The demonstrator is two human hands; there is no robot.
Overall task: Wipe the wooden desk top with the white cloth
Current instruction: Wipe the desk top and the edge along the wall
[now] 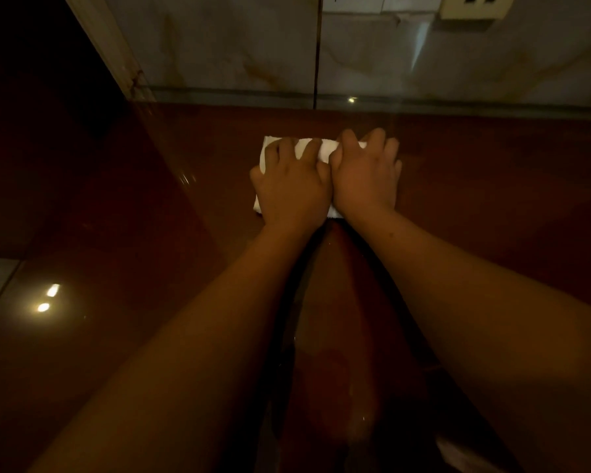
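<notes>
Head view, frame centre: left hand [292, 189] and right hand [367, 175] press flat, fingers spread, gripping nothing, pinning the white cloth [325, 151] against the wooden desk top [133, 216] for even wiping pressure.

We see a plain white cloth [325, 152] on a glossy reddish-brown desk [492, 186]. Behind it, the wall [239, 46] is pale grey marble with faint tan veins; a cream socket [475, 6] sits there.
</notes>
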